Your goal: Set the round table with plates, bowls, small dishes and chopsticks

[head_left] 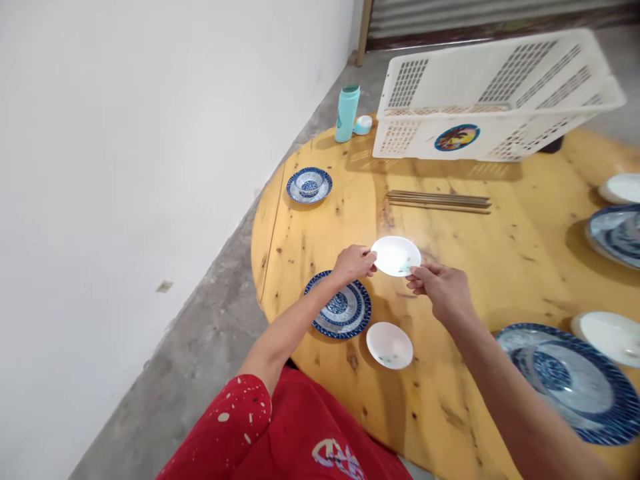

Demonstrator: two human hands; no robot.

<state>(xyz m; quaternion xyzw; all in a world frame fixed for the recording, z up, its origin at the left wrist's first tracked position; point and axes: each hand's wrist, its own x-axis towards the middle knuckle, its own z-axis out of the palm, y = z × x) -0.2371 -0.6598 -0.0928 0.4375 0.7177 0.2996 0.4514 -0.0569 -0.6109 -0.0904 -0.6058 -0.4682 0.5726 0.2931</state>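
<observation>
A small white dish [395, 255] with a faint green mark is held above the wooden table, gripped at its rim from both sides. My left hand [355, 263] pinches the left edge; my right hand [439, 285] pinches the lower right edge. Partly under my left forearm lies a blue-and-white patterned plate [357, 319], with what looks like a matching bowl on it. Beside that plate, nearer to me, a second white dish [390, 345] rests on the table.
Several chopsticks [440, 201] lie past my hands. A white plastic basket [420, 137], a turquoise bottle [347, 113] and its cap [363, 125] stand at the back. One patterned bowl and plate setting [309, 185] sits far left; a large blue-rimmed plate [595, 393] and white dish [613, 337] are right.
</observation>
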